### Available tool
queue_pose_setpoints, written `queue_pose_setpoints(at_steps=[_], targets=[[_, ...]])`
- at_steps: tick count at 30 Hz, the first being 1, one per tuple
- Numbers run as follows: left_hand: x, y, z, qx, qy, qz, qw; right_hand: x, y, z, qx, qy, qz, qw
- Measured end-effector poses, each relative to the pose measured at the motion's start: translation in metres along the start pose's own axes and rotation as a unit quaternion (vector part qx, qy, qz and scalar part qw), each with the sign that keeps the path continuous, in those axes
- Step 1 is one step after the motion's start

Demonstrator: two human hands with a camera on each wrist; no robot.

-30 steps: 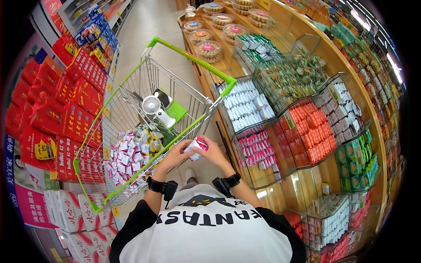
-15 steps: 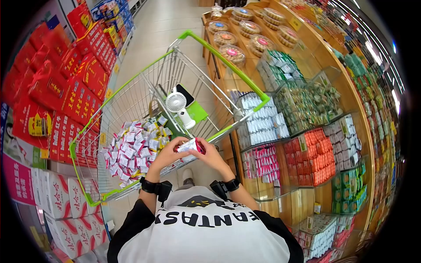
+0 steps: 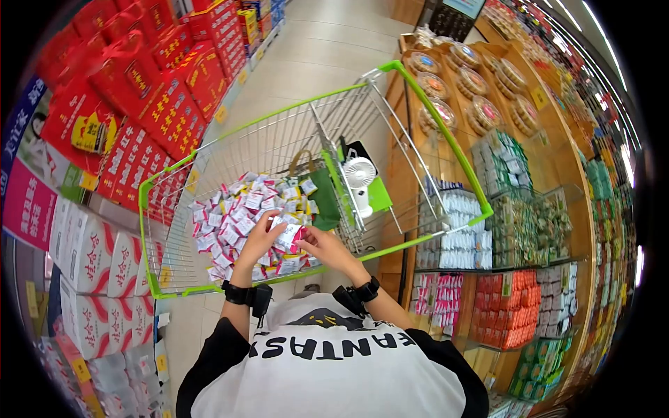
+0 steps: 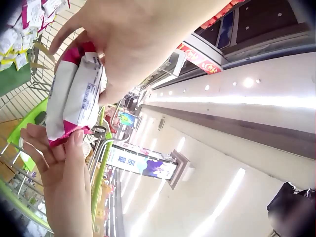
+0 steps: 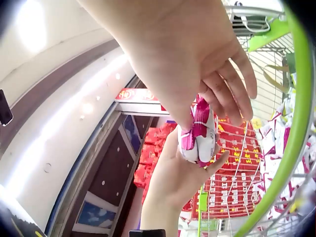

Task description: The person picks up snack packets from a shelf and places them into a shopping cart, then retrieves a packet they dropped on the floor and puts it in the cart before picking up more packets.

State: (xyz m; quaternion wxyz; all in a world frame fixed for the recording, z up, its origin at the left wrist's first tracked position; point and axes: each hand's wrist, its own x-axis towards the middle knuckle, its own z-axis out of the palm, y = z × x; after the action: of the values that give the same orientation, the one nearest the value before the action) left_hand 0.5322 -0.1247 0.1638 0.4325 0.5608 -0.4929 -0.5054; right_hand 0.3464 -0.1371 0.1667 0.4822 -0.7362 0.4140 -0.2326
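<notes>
Right, both your hands are working one load between them: a pair of white-and-magenta packets [image 4: 74,94], side by side and touching. Your left hand [image 3: 256,244] has fingers and thumb bent round one end, while your right hand [image 3: 333,249] pinches the other, its thumb on the face the left wrist view shows and its fingers behind. From your head camera the pair sits over the near part of a big loose pile [image 3: 226,216] of similar wrappers, white with magenta and some yellow, though how high above it you're holding them is hard to judge.

That pile lies in your green-rimmed shopping cart [image 3: 486,209]. Just beside it is a dark green bag [image 3: 325,198], and to the right of that a white handheld fan [image 3: 359,174] rests by a bright green panel [image 3: 380,197]. Over on your left, stacked red cartons [image 3: 182,97]; on your right, a wooden display carries orange packets [image 3: 506,313] and round lidded tubs [image 3: 436,115].
</notes>
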Motion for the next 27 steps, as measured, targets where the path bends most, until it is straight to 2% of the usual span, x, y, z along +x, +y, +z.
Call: queue_pose_setpoints(at_steps=[2, 4, 7, 10, 19, 23, 25, 27], targets=[[-0.006, -0.011, -0.014, 0.051, 0.023, -0.017, 0.998, 0.011, -0.005, 0.008, 0.002, -0.033, 0.015, 0.999], [-0.015, -0.020, -0.020, 0.034, 0.058, -0.031, 0.997, 0.020, -0.004, 0.018, -0.011, -0.056, 0.026, 0.998], [-0.031, -0.029, -0.027, -0.067, 0.130, -0.094, 0.985, 0.028, -0.003, 0.030, -0.015, -0.082, 0.007, 0.997], [-0.044, -0.029, -0.034, -0.073, 0.156, -0.126, 0.977, 0.035, 0.001, 0.042, 0.000, -0.105, -0.017, 0.994], [-0.065, -0.037, -0.027, -0.127, 0.268, -0.128, 0.946, 0.054, 0.000, 0.052, 0.024, -0.146, 0.011, 0.989], [-0.067, -0.040, -0.015, -0.179, 0.286, -0.150, 0.929, 0.061, 0.008, 0.048, 0.010, -0.159, -0.005, 0.987], [-0.065, -0.046, -0.011, -0.215, 0.292, -0.143, 0.921, 0.067, 0.020, 0.054, 0.099, -0.149, 0.033, 0.983], [-0.063, -0.048, -0.012, -0.228, 0.293, -0.149, 0.916, 0.072, 0.022, 0.051, 0.098, -0.153, 0.040, 0.983]])
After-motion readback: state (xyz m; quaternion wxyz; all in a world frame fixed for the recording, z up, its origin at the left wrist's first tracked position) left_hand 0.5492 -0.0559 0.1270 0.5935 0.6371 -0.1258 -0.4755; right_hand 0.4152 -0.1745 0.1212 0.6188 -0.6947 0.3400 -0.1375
